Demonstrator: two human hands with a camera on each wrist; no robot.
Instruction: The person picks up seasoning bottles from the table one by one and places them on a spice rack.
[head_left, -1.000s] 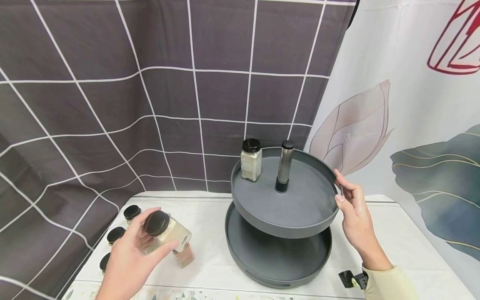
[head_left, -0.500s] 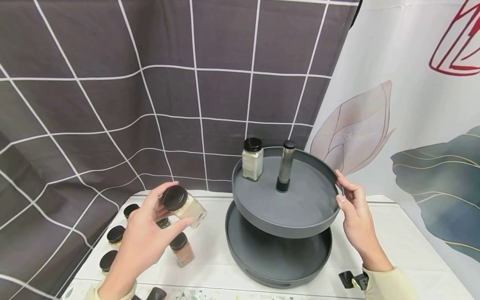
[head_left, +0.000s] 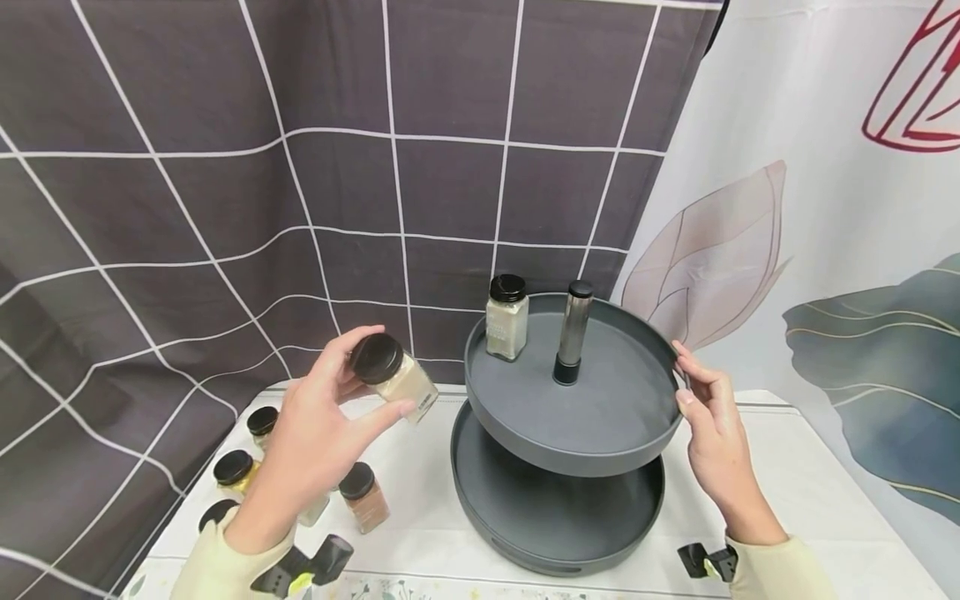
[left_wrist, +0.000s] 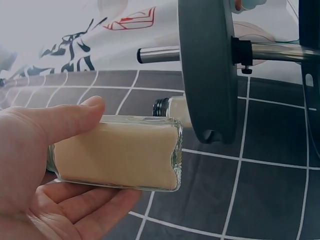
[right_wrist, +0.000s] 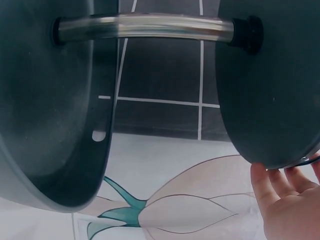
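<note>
My left hand (head_left: 311, 429) grips a square glass spice jar (head_left: 408, 385) with a black lid, tilted in the air left of a grey two-tier rotating tray (head_left: 611, 400). Pale beige powder fills this jar, and the left wrist view shows the thumb above it and fingers below. My right hand (head_left: 717, 450) holds the upper tier's right rim between thumb and fingers; in the right wrist view its fingertips (right_wrist: 258, 172) touch that edge. Another black-lidded spice jar (head_left: 507, 321) stands upright on the upper tier, left of the metal post (head_left: 574, 333).
On the white tabletop (head_left: 420, 542), a jar of pinkish-brown spice (head_left: 366, 500) stands left of the lower tier (head_left: 555, 533). Several more black-lidded jars, one with yellow contents (head_left: 236, 472), line the left edge, partly behind my left forearm. A dark grid-patterned curtain (head_left: 450, 192) hangs behind.
My left hand has lifted the spice jar up and to the right, toward the upper tier, uncovering the pinkish-brown jar. My right hand stays on the rim.
</note>
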